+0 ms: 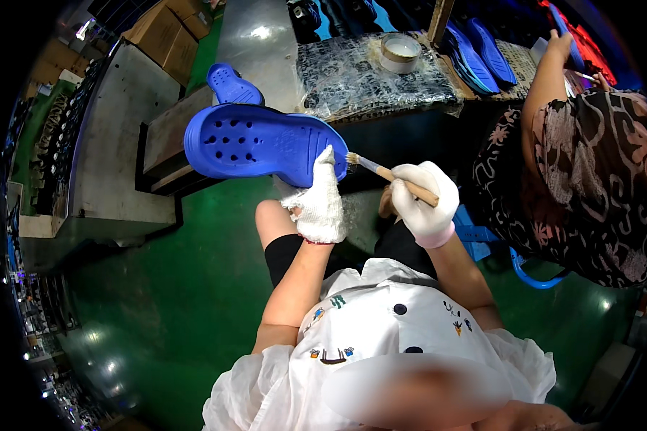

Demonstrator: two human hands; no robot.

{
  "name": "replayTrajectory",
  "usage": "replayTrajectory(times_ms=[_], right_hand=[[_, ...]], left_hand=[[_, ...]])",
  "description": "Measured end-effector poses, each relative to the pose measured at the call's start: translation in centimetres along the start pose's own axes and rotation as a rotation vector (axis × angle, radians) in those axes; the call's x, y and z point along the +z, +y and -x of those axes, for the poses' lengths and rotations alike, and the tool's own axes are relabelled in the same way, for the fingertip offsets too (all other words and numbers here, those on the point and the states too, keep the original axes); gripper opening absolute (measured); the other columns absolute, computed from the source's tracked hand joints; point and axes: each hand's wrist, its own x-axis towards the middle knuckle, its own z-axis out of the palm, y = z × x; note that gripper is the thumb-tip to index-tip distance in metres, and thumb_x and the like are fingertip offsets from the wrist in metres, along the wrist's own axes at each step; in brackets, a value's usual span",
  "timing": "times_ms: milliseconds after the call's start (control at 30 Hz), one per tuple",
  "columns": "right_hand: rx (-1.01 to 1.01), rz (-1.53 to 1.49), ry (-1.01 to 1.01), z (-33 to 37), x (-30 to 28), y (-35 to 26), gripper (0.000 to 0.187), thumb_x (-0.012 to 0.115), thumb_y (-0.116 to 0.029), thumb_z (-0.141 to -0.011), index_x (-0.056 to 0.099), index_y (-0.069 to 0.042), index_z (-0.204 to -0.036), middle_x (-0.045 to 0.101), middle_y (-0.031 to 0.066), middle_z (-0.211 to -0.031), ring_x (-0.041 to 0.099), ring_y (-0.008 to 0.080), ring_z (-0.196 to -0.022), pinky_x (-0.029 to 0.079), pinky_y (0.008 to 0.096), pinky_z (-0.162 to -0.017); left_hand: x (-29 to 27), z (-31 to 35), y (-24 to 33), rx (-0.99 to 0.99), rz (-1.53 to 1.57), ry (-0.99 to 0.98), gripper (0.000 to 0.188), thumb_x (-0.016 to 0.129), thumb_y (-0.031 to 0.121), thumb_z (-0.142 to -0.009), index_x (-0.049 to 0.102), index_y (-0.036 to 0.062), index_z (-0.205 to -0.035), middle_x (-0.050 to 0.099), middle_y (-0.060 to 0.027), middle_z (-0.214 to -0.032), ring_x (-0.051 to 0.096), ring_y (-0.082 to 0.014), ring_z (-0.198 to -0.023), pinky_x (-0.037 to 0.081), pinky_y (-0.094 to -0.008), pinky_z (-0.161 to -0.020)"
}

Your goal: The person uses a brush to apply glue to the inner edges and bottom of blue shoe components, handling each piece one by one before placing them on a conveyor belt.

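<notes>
Head view: L hand (322, 201), in a white knit glove, gripped the heel end of a blue clog sole (262, 141), held up w/ its underside and holes facing the camera, above the green floor (172, 302). R hand (424, 201), also gloved, was closed round a wooden-handled brush (392, 174); bristles touched the sole's heel edge just beside the L glove. Behind, a bench (366, 75) w/ patterned cover carried a round tin (400, 52). A 2nd blue sole (231, 85) lay just past the held one. Co-worker in a patterned top (589, 187) sat at right, arm reaching to more blue soles (482, 54).
</notes>
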Motion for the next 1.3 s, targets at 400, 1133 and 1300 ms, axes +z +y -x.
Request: replayTrajectory(times_ms=[400,1133,1300], right_hand=[[-0.064,0.006,0.027,0.6,-0.3,-0.1,0.020,0.069,0.007,-0.065,0.064,-0.003,-0.082,0.062,0.0055,-0.070,0.054,0.0202,-0.053,0.043,0.0284,-0.047],[0.699,-0.120,0.094,8.6,2.3,8.9,0.012,0.063,-0.013,-0.089,0.066,-0.003,-0.093,0.066,0.0063,-0.072,0.063,0.0140,-0.066,0.049,0.0260,-0.062],[0.790,0.055,-0.115,16.9,4.6,14.2,0.024,0.059,-0.029,-0.091,0.067,-0.007,-0.091,0.069,0.0104,-0.077,0.068,0.0250,-0.072,0.051,0.0349,-0.066]], left_hand=[[0.2,0.3,0.6,-0.084,0.132,0.027,0.070,0.080,0.008,-0.074,0.041,-0.0044,-0.131,0.053,-0.0152,-0.125,0.056,-0.0224,-0.110,0.047,-0.0350,-0.096],[-5.1,-7.5,2.3,-0.677,0.884,-0.215,0.031,0.065,0.032,-0.088,0.058,0.0112,-0.111,0.066,-0.0013,-0.094,0.066,-0.0142,-0.070,0.044,-0.0269,-0.048],[-6.0,-8.3,2.5,-0.838,1.364,-0.834,0.037,0.054,0.037,-0.092,0.056,0.0102,-0.117,0.068,-0.0062,-0.108,0.069,-0.0165,-0.090,0.044,-0.0347,-0.062]])
